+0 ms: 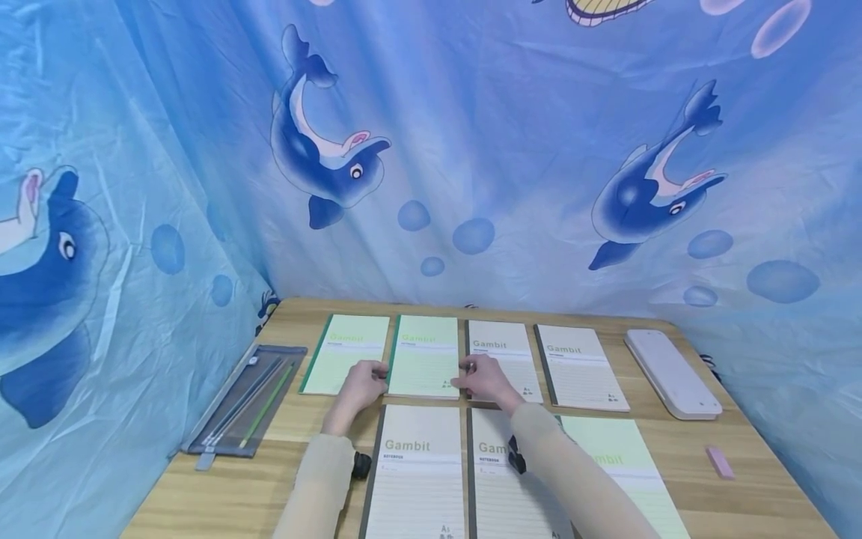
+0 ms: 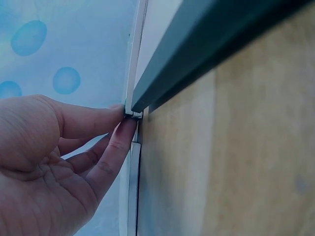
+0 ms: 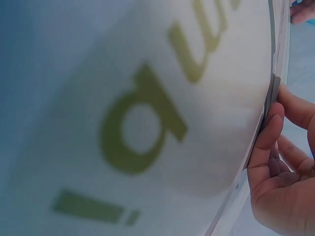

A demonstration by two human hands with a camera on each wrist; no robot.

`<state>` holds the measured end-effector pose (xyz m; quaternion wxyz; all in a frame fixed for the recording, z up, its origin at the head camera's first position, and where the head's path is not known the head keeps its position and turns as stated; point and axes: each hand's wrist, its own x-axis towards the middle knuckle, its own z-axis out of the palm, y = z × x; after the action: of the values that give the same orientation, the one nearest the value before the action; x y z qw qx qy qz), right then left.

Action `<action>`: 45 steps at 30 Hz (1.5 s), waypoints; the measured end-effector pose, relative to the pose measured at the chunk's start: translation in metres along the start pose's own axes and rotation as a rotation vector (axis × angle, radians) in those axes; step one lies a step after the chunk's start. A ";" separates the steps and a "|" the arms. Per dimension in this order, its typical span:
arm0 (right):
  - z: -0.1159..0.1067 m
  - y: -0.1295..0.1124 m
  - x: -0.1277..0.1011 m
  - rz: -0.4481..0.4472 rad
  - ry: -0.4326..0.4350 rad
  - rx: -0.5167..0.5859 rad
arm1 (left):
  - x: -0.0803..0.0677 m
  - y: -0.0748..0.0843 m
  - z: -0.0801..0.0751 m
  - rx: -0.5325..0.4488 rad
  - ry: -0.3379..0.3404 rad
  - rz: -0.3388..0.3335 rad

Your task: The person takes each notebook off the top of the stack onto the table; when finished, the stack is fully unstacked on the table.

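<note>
Blue dolphin-print cloth (image 1: pixel 471 150) draped behind & to both sides of wooden table (image 1: pixel 673 442).

Green notebook (image 1: pixel 424 355), 2nd from left in back row, lay flat at table centre, toward 12 o'clock of sleeves. Held at both lower side edges: left hand (image 1: pixel 362 385) at its 7 o'clock corner, fingers (image 2: pixel 115 142) curled, tips pinching cover edge per left wrist view; right hand (image 1: pixel 486 378) at its 4 o'clock edge, fingertips (image 3: pixel 266 140) bent against page edges per right wrist view. Neither hand wide open; both curled lightly onto that one book.

Outward, same row: another green notebook (image 1: pixel 346 352) just at 9 o'clock, edges nearly touching; cream notebook (image 1: pixel 505 355) at 3 o'clock, partly under right hand; further cream notebook (image 1: pixel 581 367) beyond that.

Front row, toward 6 o'clock: two cream "Gambit" notebooks (image 1: pixel 414 479) (image 1: pixel 498 486) side by side under forearms, green one (image 1: pixel 633 464) at their 3 o'clock, partly hidden by right sleeve.

Grey mesh pencil pouch (image 1: pixel 245 400) w/ pencils inside, far at 9 o'clock. White case (image 1: pixel 670 370) far at 3 o'clock, pink eraser (image 1: pixel 719 462) near it toward 5 o'clock.
</note>
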<state>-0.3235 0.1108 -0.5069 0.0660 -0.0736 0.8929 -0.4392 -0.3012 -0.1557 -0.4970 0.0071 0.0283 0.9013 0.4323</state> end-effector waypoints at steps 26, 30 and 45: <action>-0.007 -0.005 0.001 0.038 0.014 -0.008 | 0.020 0.010 -0.013 0.090 0.140 0.060; -0.007 -0.004 0.001 0.044 0.020 -0.019 | 0.029 0.015 -0.021 0.121 0.104 0.111; 0.001 -0.006 -0.002 0.042 -0.003 0.005 | 0.054 0.004 -0.015 0.097 -0.087 0.026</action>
<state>-0.3210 0.1070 -0.5027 0.0766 -0.0553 0.8931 -0.4399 -0.3553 -0.1620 -0.4836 0.0394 0.0591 0.9195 0.3865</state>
